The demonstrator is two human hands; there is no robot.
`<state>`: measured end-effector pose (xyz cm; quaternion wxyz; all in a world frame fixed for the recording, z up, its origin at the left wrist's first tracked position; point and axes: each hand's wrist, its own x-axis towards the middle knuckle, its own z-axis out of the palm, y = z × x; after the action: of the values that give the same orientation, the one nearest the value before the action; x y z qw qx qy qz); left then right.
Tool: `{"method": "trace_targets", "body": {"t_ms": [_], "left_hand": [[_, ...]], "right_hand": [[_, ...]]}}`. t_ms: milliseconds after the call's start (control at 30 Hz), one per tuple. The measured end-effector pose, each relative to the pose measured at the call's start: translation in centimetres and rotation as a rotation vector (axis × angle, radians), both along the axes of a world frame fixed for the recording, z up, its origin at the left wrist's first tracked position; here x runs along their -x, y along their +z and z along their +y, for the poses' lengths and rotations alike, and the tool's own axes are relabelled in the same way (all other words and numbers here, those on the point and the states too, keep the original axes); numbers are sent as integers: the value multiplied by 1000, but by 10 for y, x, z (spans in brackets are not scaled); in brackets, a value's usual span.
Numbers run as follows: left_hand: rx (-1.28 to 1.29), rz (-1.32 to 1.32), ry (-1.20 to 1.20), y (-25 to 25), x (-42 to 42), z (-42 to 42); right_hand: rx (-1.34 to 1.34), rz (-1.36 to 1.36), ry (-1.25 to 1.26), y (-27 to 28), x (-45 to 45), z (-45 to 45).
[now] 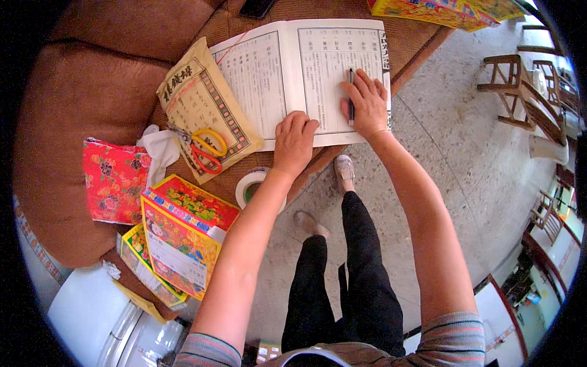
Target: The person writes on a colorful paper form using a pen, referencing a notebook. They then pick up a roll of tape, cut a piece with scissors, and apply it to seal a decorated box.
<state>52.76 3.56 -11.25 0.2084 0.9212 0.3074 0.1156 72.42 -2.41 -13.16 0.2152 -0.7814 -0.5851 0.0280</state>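
An open book (293, 82) with printed columns lies on a brown sofa seat (220, 23). My left hand (294, 140) rests on its lower edge near the fold, fingers curled, holding nothing that I can see. On the right page lies my right hand (363, 101), with a dark pen (351, 96) held between thumb and fingers. A brown paper packet (202, 98) bearing writing overlaps the book's left side. Scissors (206, 147) with yellow and red handles sit on the packet. Below the book, a roll of tape (243, 188) is partly hidden by my left forearm.
Colourful boxes (192, 229) are stacked at lower left, beside red floral cloth (117, 181) and white cloth (163, 149). A black phone-like object (257, 7) and another patterned box (440, 11) lie beyond the book. Wooden stools (504, 87) stand on the floor at right.
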Motion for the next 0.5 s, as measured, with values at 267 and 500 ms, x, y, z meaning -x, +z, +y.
{"method": "trace_targets", "body": {"t_ms": [267,500], "left_hand": [[74,57,96,15,-16,10],[216,259,321,29,-51,36]], "right_hand": [[104,42,3,5,-2,3],[126,72,-2,7,-2,2]]}}
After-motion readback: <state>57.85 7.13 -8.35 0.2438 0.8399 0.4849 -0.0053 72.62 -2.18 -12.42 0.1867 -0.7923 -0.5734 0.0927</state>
